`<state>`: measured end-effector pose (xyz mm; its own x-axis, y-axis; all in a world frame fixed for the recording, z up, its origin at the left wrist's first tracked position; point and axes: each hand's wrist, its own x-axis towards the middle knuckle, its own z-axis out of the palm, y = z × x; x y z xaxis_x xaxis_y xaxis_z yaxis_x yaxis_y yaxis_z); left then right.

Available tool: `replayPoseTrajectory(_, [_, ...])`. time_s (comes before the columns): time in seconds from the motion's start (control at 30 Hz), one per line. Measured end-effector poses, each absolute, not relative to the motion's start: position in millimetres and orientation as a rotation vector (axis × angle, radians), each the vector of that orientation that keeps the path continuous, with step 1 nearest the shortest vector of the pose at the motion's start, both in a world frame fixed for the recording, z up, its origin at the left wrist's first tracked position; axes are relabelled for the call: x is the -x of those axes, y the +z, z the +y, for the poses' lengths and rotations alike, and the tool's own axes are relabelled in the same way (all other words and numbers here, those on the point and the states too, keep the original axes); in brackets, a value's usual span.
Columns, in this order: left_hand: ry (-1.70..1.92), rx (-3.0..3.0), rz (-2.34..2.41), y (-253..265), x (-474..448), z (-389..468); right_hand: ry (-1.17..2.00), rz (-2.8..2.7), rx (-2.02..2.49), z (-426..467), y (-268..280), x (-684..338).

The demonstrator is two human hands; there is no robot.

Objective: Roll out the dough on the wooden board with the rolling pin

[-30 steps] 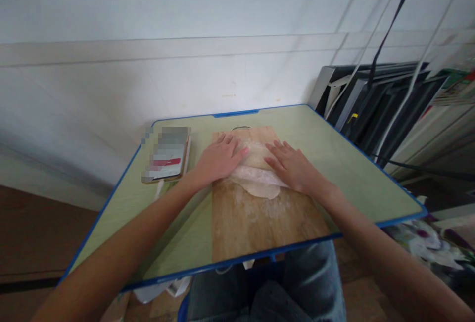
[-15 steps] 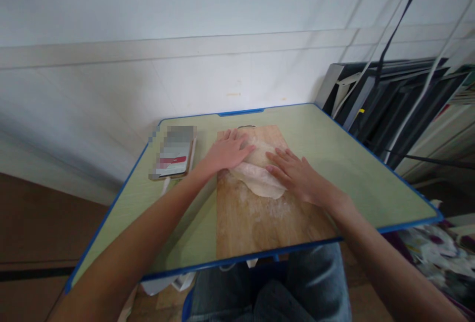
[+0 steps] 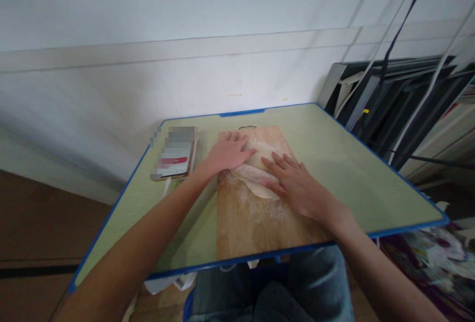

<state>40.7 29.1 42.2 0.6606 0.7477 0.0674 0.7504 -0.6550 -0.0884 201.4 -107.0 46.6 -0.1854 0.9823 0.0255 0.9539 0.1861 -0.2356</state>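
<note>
A pale sheet of dough [image 3: 256, 172], partly folded over itself, lies on the wooden cutting board [image 3: 245, 228], which is dusted with flour. My left hand [image 3: 227, 153] rests flat at the dough's left end, fingers stretched away from me and thumb pointing right across it. Over the right end lies my right hand [image 3: 297, 183], palm down with fingers spread, its thumb on the lower flap. Both palms hide parts of the dough's ends.
The board sits on a green table [image 3: 356, 178] with blue edging. A phone [image 3: 174, 161], partly blurred out, stands at the left with a white cable. Dark flat panels [image 3: 401, 99] lean by the wall on the right, with cords hanging before them.
My right hand has shifted slightly left and inward over the dough, and the far edge of the dough has drawn nearer. My left hand has hardly moved.
</note>
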Motion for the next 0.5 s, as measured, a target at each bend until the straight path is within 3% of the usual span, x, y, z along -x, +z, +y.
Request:
replayPoseTrajectory(0.33, [-0.053,2.755,-1.274,41,-22,0,-0.029,-2.305,1.894,-114,40,-191])
replayPoseTrajectory(0.5, [-0.091,2.795,-1.235,44,-38,17,0.074,-2.302,1.88,-110,40,-194])
